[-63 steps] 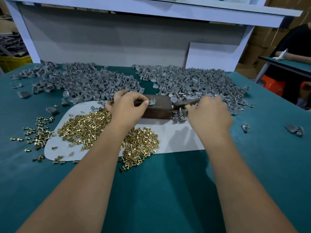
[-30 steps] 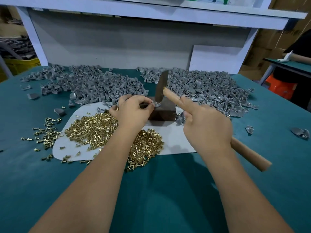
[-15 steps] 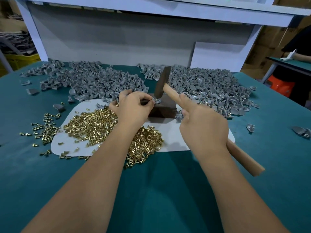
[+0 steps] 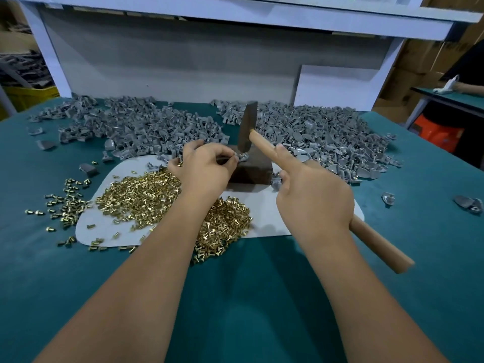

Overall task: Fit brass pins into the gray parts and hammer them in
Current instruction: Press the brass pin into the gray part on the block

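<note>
- The gray part (image 4: 243,156) sits on the near left corner of the dark block (image 4: 251,171), pinched at its edge by the left hand (image 4: 203,171); the brass pin in it is too small to make out.
- The hammer (image 4: 247,131) stands with its head just over the part, its face touching or nearly so, the wooden handle running back through the right hand (image 4: 313,200), whose grip wraps the handle with the forefinger laid straight along it.
- Likely risk: the left fingertips (image 4: 234,159) lie right beside the strike point, so a blow that drifts left could catch them.
- Another risk: a tilted pin, hit off-centre, could bend or shoot out, and the part could skid off the block's edge since it sits at the corner.
- Loose brass pins (image 4: 141,195) heaped on the white mat (image 4: 267,213) lie under the left wrist; a jolt could scatter more onto the bench (image 4: 235,297).
- Piles of gray parts (image 4: 319,132) crowd the far side of the block.
- Against half a second ago, the hammer head stands a little lower and closer to the part; both grips are unchanged.
</note>
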`<state>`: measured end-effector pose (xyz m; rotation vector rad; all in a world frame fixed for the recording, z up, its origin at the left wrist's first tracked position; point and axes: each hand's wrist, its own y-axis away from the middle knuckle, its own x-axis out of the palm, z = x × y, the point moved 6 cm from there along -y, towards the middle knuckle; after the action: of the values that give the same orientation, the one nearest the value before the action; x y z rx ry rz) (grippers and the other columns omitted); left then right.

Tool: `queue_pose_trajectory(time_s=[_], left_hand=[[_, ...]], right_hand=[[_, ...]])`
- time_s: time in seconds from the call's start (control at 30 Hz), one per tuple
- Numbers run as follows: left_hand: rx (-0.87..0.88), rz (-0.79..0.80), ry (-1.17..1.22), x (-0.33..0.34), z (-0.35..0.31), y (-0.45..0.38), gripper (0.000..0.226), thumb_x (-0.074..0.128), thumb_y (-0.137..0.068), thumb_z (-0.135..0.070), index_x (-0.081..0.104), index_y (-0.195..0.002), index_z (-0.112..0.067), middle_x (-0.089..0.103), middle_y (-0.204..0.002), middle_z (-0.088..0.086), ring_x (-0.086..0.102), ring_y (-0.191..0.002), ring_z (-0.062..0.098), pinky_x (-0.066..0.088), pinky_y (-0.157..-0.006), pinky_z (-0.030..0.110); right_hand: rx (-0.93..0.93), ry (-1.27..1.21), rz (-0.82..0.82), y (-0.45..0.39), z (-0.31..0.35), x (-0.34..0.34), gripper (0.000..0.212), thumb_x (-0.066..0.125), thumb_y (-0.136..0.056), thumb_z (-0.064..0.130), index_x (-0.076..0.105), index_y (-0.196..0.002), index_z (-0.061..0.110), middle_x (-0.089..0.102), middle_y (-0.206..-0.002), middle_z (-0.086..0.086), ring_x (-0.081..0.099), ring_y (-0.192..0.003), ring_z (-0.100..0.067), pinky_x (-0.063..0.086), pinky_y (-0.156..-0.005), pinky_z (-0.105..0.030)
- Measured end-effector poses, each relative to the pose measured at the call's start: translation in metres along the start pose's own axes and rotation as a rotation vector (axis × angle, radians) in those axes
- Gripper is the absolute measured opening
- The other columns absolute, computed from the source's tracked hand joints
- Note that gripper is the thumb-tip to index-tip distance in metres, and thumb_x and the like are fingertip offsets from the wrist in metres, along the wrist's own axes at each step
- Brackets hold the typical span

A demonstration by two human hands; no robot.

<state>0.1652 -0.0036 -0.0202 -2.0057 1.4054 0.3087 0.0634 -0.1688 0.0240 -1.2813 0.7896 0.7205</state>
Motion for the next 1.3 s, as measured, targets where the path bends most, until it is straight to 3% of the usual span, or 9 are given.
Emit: queue_pose_trajectory(time_s=[0.07, 0.2, 0.27, 0.43, 0.73, 0.83, 1.0, 1.13, 1.3], left_hand=[[-0.004, -0.004, -0.042, 0.000, 0.000, -0.001, 0.017, 0.076, -0.082, -0.040, 0.063, -0.073, -0.047, 0.053, -0.134, -0.015, 0.029, -0.137, 0.008, 0.008, -0.111, 0.046], [0.010, 0.012, -0.025, -0.001, -0.002, 0.001, 0.008, 0.073, -0.085, -0.041, 0.069, -0.079, -0.044, 0.046, -0.090, -0.036, 0.030, -0.135, 0.011, 0.011, -0.108, 0.046], [0.022, 0.025, -0.041, -0.002, -0.003, 0.002, 0.001, 0.071, -0.087, -0.041, 0.072, -0.086, -0.042, 0.042, -0.083, -0.037, 0.030, -0.135, 0.011, 0.010, -0.105, 0.044], [-0.017, 0.087, 0.018, -0.001, 0.000, 0.001, 0.011, 0.066, -0.090, -0.041, 0.066, -0.079, -0.041, 0.053, -0.103, -0.028, 0.027, -0.137, 0.007, 0.010, -0.096, 0.034], [-0.070, 0.169, 0.159, 0.000, 0.002, 0.003, 0.012, 0.067, -0.089, -0.033, 0.069, -0.078, -0.037, 0.057, -0.124, -0.027, 0.024, -0.136, 0.005, 0.008, -0.105, 0.039], [-0.071, 0.166, 0.160, 0.000, 0.000, 0.004, 0.014, 0.067, -0.089, -0.032, 0.068, -0.076, -0.037, 0.057, -0.118, -0.029, 0.024, -0.136, 0.005, 0.008, -0.099, 0.035], [-0.048, 0.180, 0.153, 0.000, -0.001, 0.004, 0.015, 0.069, -0.088, -0.036, 0.067, -0.074, -0.039, 0.059, -0.116, -0.029, 0.024, -0.136, 0.003, 0.008, -0.096, 0.033], [-0.010, 0.185, 0.125, 0.001, -0.003, 0.005, 0.017, 0.069, -0.087, -0.040, 0.064, -0.071, -0.043, 0.057, -0.117, -0.028, 0.024, -0.134, 0.001, 0.012, -0.095, 0.034], [0.023, 0.179, 0.107, -0.001, -0.005, 0.006, 0.019, 0.069, -0.087, -0.039, 0.063, -0.071, -0.045, 0.049, -0.107, -0.032, 0.022, -0.132, 0.000, 0.009, -0.092, 0.030]], right_hand=[[0.021, -0.044, -0.076, 0.001, 0.000, -0.006, 0.054, 0.055, -0.090, 0.020, 0.043, -0.139, 0.038, 0.056, -0.078, -0.005, 0.035, -0.055, -0.024, 0.016, -0.046, -0.025], [-0.013, 0.021, 0.010, -0.003, -0.003, 0.005, 0.053, 0.050, -0.092, 0.022, 0.036, -0.140, 0.043, 0.049, -0.078, 0.000, 0.037, -0.060, -0.024, 0.017, -0.046, -0.027], [0.029, -0.024, 0.015, -0.004, -0.008, 0.005, 0.052, 0.049, -0.094, 0.023, 0.036, -0.140, 0.042, 0.043, -0.077, 0.002, 0.039, -0.060, -0.023, 0.021, -0.046, -0.028], [0.103, -0.053, -0.097, -0.009, -0.023, 0.003, 0.049, 0.050, -0.094, 0.022, 0.039, -0.140, 0.032, 0.041, -0.075, -0.002, 0.036, -0.055, -0.025, 0.015, -0.046, -0.027], [0.245, 0.005, 0.081, -0.016, -0.052, 0.032, 0.023, 0.047, -0.092, 0.015, 0.050, -0.113, 0.021, 0.036, -0.059, 0.003, 0.038, -0.059, -0.027, 0.016, -0.045, -0.027], [0.246, -0.022, 0.135, -0.015, -0.054, 0.038, 0.012, 0.048, -0.091, 0.016, 0.049, -0.103, 0.017, 0.052, -0.069, -0.003, 0.040, -0.062, -0.028, 0.016, -0.045, -0.027], [0.272, 0.029, 0.169, -0.015, -0.056, 0.039, 0.017, 0.048, -0.092, 0.018, 0.061, -0.102, 0.013, 0.048, -0.075, -0.003, 0.046, -0.070, -0.028, 0.023, -0.049, -0.026], [0.249, 0.096, 0.163, -0.016, -0.055, 0.040, 0.024, 0.050, -0.091, 0.018, 0.063, -0.109, 0.008, 0.054, -0.111, -0.013, 0.050, -0.104, -0.032, 0.030, -0.066, -0.032], [0.210, 0.068, 0.170, -0.013, -0.052, 0.044, 0.030, 0.050, -0.091, 0.016, 0.063, -0.118, 0.017, 0.057, -0.108, -0.016, 0.047, -0.103, -0.034, 0.029, -0.070, -0.034]])
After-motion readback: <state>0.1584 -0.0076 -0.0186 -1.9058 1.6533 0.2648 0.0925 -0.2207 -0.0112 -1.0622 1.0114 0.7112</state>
